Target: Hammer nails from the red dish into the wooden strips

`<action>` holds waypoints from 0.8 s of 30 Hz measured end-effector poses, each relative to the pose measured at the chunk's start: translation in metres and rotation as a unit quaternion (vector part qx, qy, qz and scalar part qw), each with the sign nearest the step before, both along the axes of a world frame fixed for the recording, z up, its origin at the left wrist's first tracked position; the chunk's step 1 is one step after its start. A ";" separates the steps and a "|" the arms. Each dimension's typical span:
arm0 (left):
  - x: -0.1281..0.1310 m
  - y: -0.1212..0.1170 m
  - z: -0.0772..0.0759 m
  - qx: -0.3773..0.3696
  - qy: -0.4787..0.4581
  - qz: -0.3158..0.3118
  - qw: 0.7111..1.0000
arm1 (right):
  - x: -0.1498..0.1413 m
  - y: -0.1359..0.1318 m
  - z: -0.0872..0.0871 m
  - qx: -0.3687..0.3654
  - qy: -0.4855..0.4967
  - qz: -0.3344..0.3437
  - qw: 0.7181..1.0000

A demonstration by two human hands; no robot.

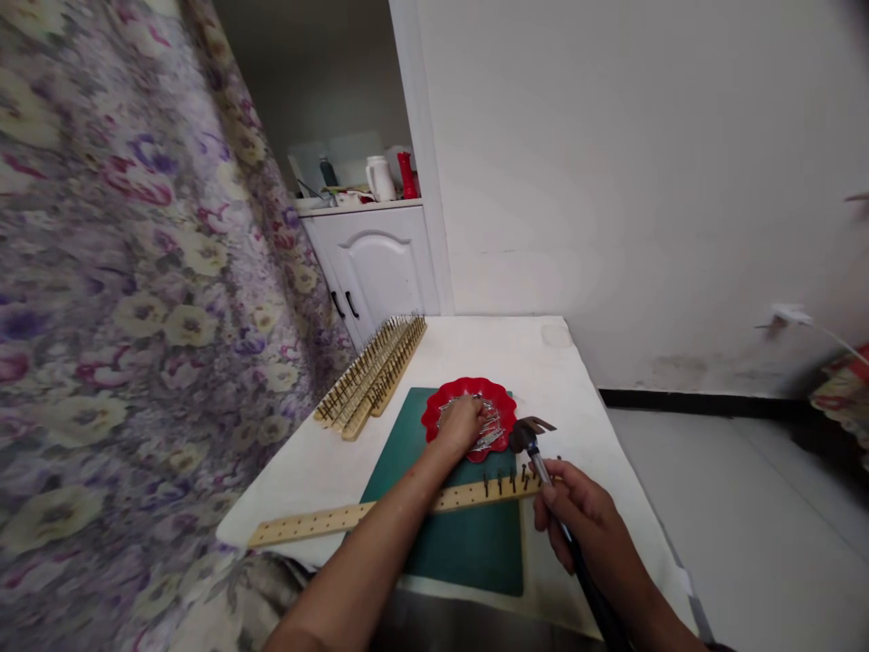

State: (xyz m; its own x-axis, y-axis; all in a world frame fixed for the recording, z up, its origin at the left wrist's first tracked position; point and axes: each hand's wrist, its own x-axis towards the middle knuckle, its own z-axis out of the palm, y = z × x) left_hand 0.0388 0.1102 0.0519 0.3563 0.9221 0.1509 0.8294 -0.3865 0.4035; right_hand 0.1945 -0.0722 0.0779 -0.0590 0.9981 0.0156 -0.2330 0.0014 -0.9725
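My left hand [464, 420] reaches into a red scalloped dish [433, 426] of loose nails [490, 438]. Its fingers are curled down among the nails; what they pinch, if anything, is hidden. In my right hand [577, 507] is a claw hammer [541, 464], gripped by its shaft with the head raised above the wooden strip. The long wooden strip [326, 520] lies across the green mat [468, 548], under my left forearm. Two rows of holes run along its left part, and several nails [501, 483] stand upright at its right end, near the hammer.
Several wooden strips full of upright nails [373, 371] lie together at the table's far left. The table [509, 349] has a white cover. A flowered curtain [163, 299] hangs on the left, a white cabinet [384, 263] stands behind, and a wall [611, 181] rises beyond the table.
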 end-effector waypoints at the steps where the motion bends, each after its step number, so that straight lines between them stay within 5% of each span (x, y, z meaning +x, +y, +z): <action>1: 0.002 0.002 -0.002 -0.005 0.007 0.007 1.000 | 0.000 0.000 0.000 -0.002 0.001 0.000 1.000; 11: 0.003 0.006 -0.010 -0.008 0.019 0.022 1.000 | 0.002 0.001 0.000 0.011 0.002 -0.005 1.000; 17: -0.009 -0.005 0.004 0.026 -0.036 0.009 0.999 | 0.001 0.003 -0.003 0.012 -0.007 -0.010 1.000; 24: -0.045 -0.055 0.013 0.042 -0.273 0.031 0.961 | -0.005 0.004 -0.006 0.018 -0.003 -0.001 1.000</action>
State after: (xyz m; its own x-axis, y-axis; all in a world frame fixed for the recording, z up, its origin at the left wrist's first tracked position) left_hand -0.0061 0.0550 0.0651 0.1477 0.9155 0.3744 0.5257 -0.3933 0.7543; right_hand 0.1897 -0.0684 0.0717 -0.0572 0.9971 0.0503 -0.2274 0.0361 -0.9731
